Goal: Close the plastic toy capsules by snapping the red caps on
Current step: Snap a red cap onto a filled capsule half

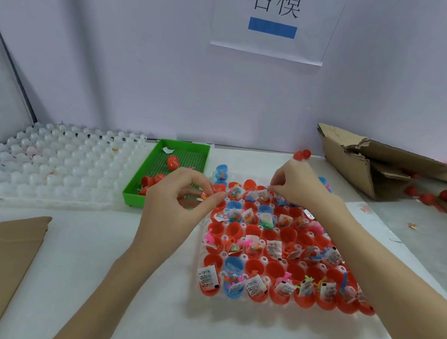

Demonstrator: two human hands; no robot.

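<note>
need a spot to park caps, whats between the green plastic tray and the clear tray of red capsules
In the head view, the left hand hovers there, with blue capsule halves behind it on the white table.

single head-worn view, looking forward and down, close over table (129, 283)

Capsule tray (196, 298) at centre, basket (133, 188) left of it, cardboard box (359, 166) behind right.
</note>
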